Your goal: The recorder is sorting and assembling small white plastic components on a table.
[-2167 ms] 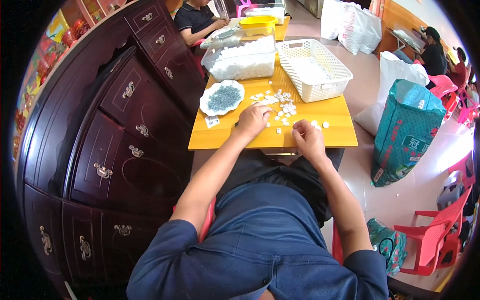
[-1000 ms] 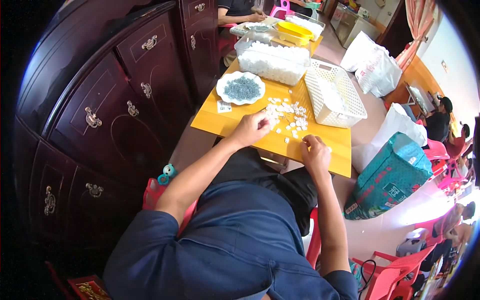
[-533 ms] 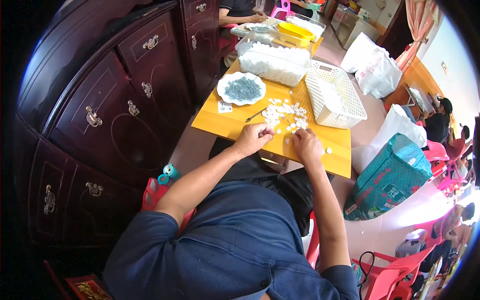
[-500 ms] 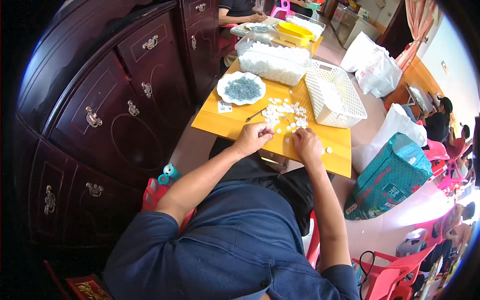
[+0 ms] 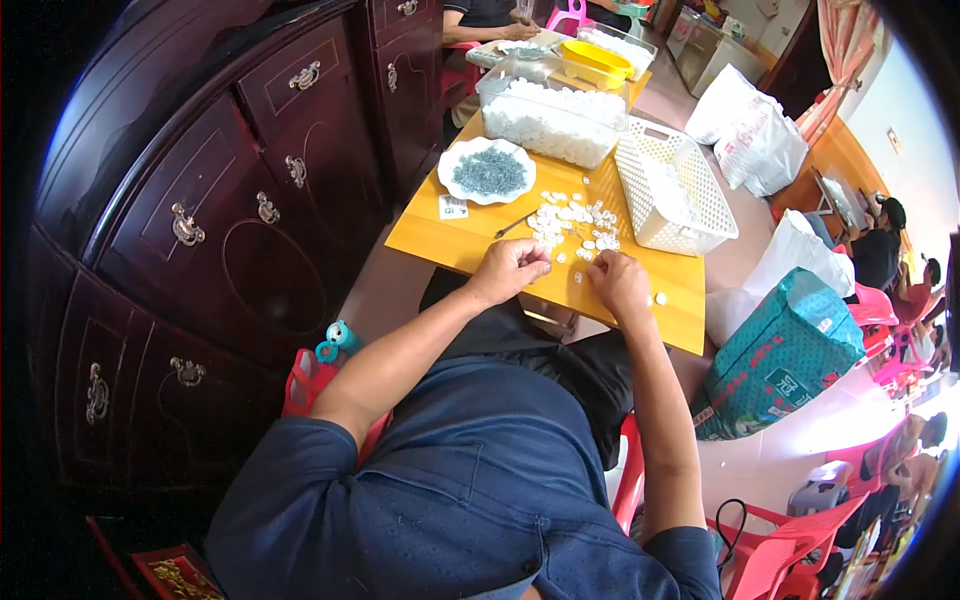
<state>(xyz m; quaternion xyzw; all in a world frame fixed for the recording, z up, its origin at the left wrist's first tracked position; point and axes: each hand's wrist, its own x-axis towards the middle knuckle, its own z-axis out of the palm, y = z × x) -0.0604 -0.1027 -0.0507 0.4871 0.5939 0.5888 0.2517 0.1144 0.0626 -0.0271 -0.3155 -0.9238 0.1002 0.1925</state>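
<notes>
Small white pieces point(image 5: 572, 226) lie scattered on a yellow wooden table point(image 5: 450, 238). My left hand point(image 5: 512, 269) rests at the near edge of that pile with its fingers curled; whether it pinches a piece cannot be told. My right hand point(image 5: 618, 281) lies beside it, also curled, fingertips at the pieces. A thin dark tool point(image 5: 512, 227) lies on the table just beyond my left hand. A white plate point(image 5: 487, 171) of small grey parts stands further off to the left.
A white slatted basket point(image 5: 672, 190) and a clear tub of white pieces point(image 5: 545, 117) stand at the table's far side. A dark wooden cabinet point(image 5: 220, 220) runs along the left. A teal bag point(image 5: 775, 355), white sacks and red chairs stand at right. Other people sit beyond.
The view has swung and tilted since the oldest frame. Both hands stay at the near edge of the white pieces, shifting only slightly; the right hand has drawn closer to the left.
</notes>
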